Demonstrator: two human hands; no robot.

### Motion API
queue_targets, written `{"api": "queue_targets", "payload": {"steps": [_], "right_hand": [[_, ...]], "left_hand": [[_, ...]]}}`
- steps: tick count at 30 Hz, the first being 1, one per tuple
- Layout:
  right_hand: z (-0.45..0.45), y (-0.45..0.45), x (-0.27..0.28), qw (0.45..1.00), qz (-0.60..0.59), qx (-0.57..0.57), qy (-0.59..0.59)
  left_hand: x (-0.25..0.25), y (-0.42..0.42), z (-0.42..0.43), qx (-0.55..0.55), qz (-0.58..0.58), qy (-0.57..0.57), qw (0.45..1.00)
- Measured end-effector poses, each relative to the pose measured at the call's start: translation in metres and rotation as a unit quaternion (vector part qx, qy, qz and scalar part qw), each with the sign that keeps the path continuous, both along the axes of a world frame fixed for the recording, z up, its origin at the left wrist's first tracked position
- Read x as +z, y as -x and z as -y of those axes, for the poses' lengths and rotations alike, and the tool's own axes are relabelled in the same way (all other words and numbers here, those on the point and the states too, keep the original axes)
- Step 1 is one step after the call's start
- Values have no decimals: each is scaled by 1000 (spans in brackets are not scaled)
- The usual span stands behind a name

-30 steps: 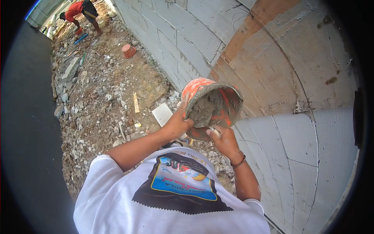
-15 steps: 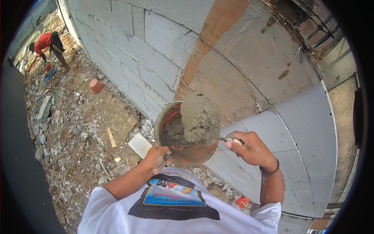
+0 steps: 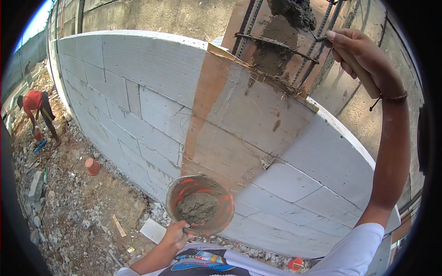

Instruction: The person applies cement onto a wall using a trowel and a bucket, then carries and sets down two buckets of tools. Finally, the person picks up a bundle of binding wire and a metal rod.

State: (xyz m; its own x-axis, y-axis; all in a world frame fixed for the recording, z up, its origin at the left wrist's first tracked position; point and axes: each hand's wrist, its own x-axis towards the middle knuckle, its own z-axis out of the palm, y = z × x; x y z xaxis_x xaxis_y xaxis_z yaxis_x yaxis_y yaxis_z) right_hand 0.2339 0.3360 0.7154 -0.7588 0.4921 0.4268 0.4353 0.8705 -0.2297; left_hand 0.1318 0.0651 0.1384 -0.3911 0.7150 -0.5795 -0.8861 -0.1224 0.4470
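My left hand (image 3: 175, 236) is closed on the near rim of an orange bucket (image 3: 225, 208) with a wire handle; grey mortar (image 3: 198, 207) lies inside it. High at the right, my right hand (image 3: 354, 55) grips the handle of a trowel (image 3: 307, 35). Wet mortar (image 3: 294, 14) covers the blade, which is over the gap between steel rebars (image 3: 251, 27) above the wooden formwork board (image 3: 258, 115). Some mortar sticks to the board behind the rebars. A wire tie crosses the rebars just below the trowel.
A grey block wall (image 3: 152, 92) extends on both sides of the board. Rubble ground (image 3: 92, 198) holds an upturned reddish bucket (image 3: 92, 166), a white block piece (image 3: 153, 231) and a wood strip (image 3: 119, 226). At far left, a person (image 3: 34, 103) bends over a small bucket.
My right hand has lifted the loaded trowel from the bucket up to the rebars. The view has shifted upward and right, showing the wall top. My left hand still holds the bucket.
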Motion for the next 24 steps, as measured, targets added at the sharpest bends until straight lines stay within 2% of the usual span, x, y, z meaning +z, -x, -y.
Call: {"api": "queue_targets", "payload": {"steps": [1, 2, 3, 4, 5, 7, 11, 13, 15, 17, 19, 20, 21, 22, 23, 24], "right_hand": [[-1, 8, 9, 995, 23, -53, -78], [-6, 20, 12, 995, 22, -52, -79], [-11, 34, 8, 946, 96, -113, -287], [-12, 47, 0, 846, 165, -169, -478], [12, 49, -28, 813, 111, -136, -555], [29, 68, -39, 794, 236, -219, -515], [48, 70, -31, 787, 208, -230, -533], [85, 62, -23, 815, 234, -303, -435], [33, 33, -26, 803, 115, -221, -541], [39, 7, -51, 832, 78, -171, -522], [39, -21, -94, 859, 25, -13, -511], [55, -27, -129, 921, 65, 15, -384], [76, -27, -168, 963, 108, 44, -243], [76, -28, -214, 972, 190, 71, -119], [70, -29, -272, 960, 253, 118, -6], [57, -30, -337, 929, 327, 128, 116]], "left_hand": [[-4, 1, 0, 2, -1, -3, 1000], [-9, 2, 0, 3, 6, -1, 1000], [-13, 2, 1, 4, 14, 3, 1000], [-18, 2, 1, 3, 14, 6, 1000], [-24, 3, 2, 2, 16, -2, 1000], [-31, 3, 6, 0, 15, -5, 1000], [-36, 4, 10, 6, 10, -2, 1000], [-38, 6, 11, 1, 20, 8, 1000], [-44, 8, 10, 2, 19, 5, 1000], [-39, 12, 4, 9, 7, 15, 1000], [-57, 15, 0, 26, 1, 28, 999], [-77, 20, -1, 3, -20, 49, 999], [-70, 21, -4, -6, 3, 76, 997], [-52, 26, -7, -7, 42, 117, 992], [-65, 28, -9, -35, 11, 87, 996], [-57, 27, -12, -20, -10, 106, 994]]}}
